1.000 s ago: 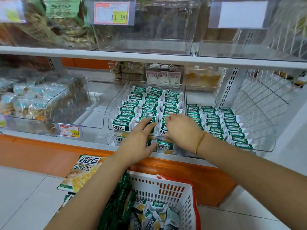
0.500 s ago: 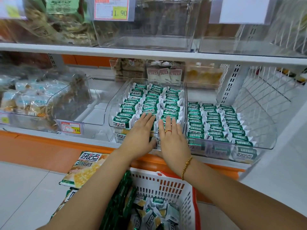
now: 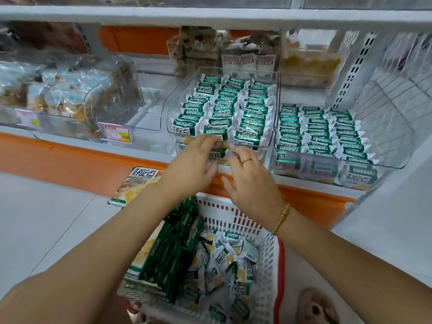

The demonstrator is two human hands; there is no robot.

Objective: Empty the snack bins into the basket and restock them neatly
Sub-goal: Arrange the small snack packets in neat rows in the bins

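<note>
Both left hand [image 3: 191,164] and right hand [image 3: 252,183] at snack bin [image 3: 277,94] front — fingers [image 3: 208,141] loosely extended, empty.

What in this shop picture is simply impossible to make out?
Head view, price tag: print blurred by motion.
In the left bin, snacks smeared behind glare.
Grip of left hand and right hand: fingertips blurred at middle bin.
Above top shelf, bins cut off by frame edge.
</note>
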